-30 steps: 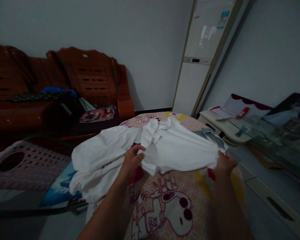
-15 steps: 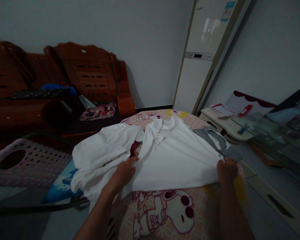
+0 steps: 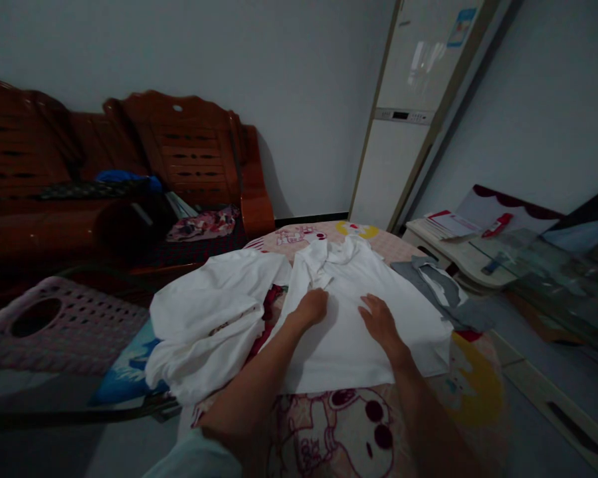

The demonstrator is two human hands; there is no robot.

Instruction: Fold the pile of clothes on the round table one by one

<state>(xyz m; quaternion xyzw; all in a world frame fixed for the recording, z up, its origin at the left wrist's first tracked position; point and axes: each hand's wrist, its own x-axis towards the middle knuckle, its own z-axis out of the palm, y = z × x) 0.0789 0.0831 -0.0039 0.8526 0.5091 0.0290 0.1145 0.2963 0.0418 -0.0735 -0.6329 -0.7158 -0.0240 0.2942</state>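
Pale, plain walls (image 3: pixel 289 73) surround a dim room, with a glossy, carved red-brown wooden sofa (image 3: pixel 189 153) and a tall white panel-fronted appliance (image 3: pixel 386 172) behind a round-edged table covered in peach patterned cloth (image 3: pixel 383 245). Spread on the table, in front of the person, lies a white collared shirt (image 3: pixel 353 332) – collar at the far end, hem towards the viewer, the cloth soft, thin and mostly flat.

Both bare hands are over its middle. The left hand (image 3: pixel 313 307) is curled, its fingers hidden underneath, so whether they pinch any fabric cannot be told. The right hand (image 3: pixel 380 318) has loosely parted fingers and appears to hold nothing. The step in hand looks like smoothing the shirt; the next move seems to call for light, even pressure, since such limp cloth would wrinkle easily.

Just left of the shirt is a rumpled heap of white cloth (image 3: pixel 214 292) with deep, rounded folds; dark-red fabric (image 3: pixel 274 311) shows in between. To the right lies a crumpled grey garment with a white strip (image 3: pixel 411 273) – near the table's edge.
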